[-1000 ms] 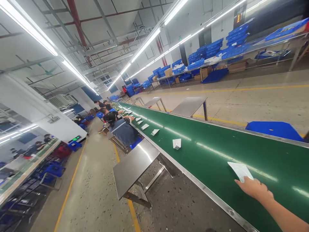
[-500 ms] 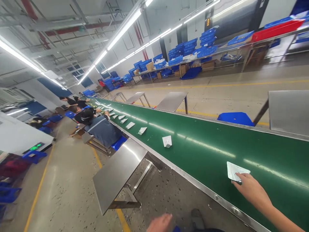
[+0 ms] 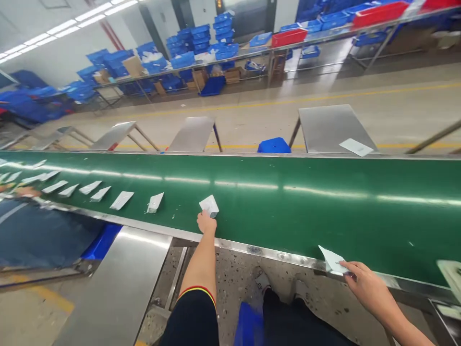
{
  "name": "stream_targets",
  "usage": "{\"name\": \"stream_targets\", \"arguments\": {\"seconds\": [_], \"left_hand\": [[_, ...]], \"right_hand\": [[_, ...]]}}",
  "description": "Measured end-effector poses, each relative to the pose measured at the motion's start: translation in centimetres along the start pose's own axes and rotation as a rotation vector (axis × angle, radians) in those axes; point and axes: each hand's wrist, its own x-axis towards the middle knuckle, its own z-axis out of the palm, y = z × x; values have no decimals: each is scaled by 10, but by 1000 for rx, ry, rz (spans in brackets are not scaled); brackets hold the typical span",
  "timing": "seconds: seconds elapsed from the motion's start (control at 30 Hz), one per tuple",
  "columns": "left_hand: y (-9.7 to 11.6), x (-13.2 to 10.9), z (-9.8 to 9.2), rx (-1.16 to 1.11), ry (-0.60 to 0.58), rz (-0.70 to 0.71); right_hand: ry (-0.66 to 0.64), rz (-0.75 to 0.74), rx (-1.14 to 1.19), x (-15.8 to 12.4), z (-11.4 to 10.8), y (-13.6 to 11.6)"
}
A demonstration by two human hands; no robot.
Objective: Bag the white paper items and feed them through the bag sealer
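My left hand (image 3: 206,222) reaches out over the near part of the green conveyor belt (image 3: 288,216), its fingers on a folded white paper packet (image 3: 209,205). My right hand (image 3: 363,283) pinches a white paper sheet (image 3: 333,260) just above the belt's steel near edge (image 3: 273,252). To the left, a row of several similar white packets (image 3: 121,200) lies spaced along the belt. A co-worker's hand (image 3: 27,191) rests at the far left near that row.
A co-worker in a dark blue jacket (image 3: 43,235) sits at the left. A steel table (image 3: 115,288) stands on my side, and more steel tables (image 3: 333,129) stand beyond the belt, one with a white sheet (image 3: 356,147). Blue stools, and racks of blue and red crates (image 3: 187,60), stand farther back.
The view has turned and levelled to look along the belt. My left hand has come up from the bottom edge onto a packet. My right hand has moved towards the near edge with its sheet.
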Motion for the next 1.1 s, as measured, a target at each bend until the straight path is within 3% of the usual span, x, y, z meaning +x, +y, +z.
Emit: {"name": "stream_targets", "arguments": {"seconds": [0.1,0.2,0.27,0.33,0.4,0.53,0.6,0.67,0.77,0.9,1.0,1.1], "left_hand": [[6,16,-2,101,-19,144],[24,13,-7,85,28,332],[43,-4,-7,28,34,490],[65,-36,-2,-62,-21,630],[87,-84,7,-166,-129,754],[133,-203,26,-324,-426,1054],[156,-264,29,-333,-560,1256],[179,-321,28,-300,-675,1486],[209,-406,19,-224,-755,1768],[240,-518,7,-196,-838,1982],[257,-599,2,-204,-1029,2080],[267,-675,8,-180,-1246,2083]], "right_hand": [[54,96,141,-21,-22,-16],[136,173,246,-39,-44,-34],[144,195,320,-50,-57,-44],[140,201,390,-59,-68,-50],[143,190,459,-66,-78,-52],[50,191,597,-84,-100,-43],[22,226,642,-100,-116,-33],[73,245,666,-123,-135,-20],[219,266,695,-173,-162,9],[411,356,752,-255,-190,59],[505,453,730,-313,-204,99],[573,458,711,-363,-211,135]]}}
